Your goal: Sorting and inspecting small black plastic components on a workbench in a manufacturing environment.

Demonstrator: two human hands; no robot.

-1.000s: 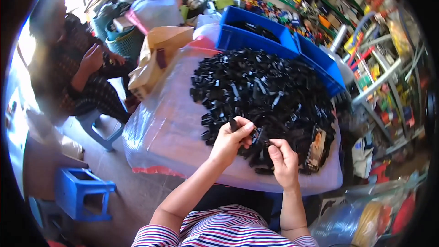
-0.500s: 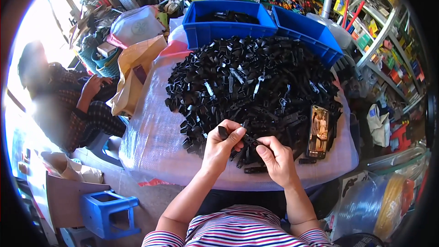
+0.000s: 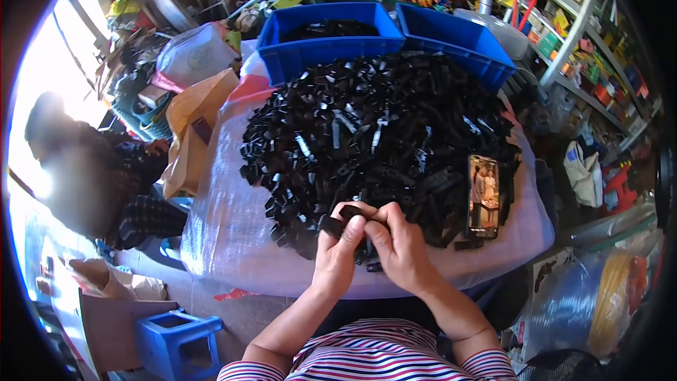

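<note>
Bins: blue L bin [image 3: 331, 49] & R bin [image 3: 469, 62], behind pile [image 3: 395, 134]; blk bits [image 3: 328, 29] in L bin.
Phone [image 3: 484, 197]: lit screen, on pile's R edge.
Sheet [image 3: 218, 219]: white, under pile.
Person [image 3: 99, 183]: off to L, part lost in glare.
L hand [image 3: 336, 261]: fingers curled tight on blk bit [image 3: 331, 224].
R hand [image 3: 402, 250]: thumb & finger pinch a blk bit too; can't tell if same one.
Bit: small, dark; up in hands, over pile's near edge; fingers hide most of it.

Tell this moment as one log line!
left hand: gripping small black part; right hand: fingertips at left's; black parts: heaped beyond; smartphone: lit
</note>
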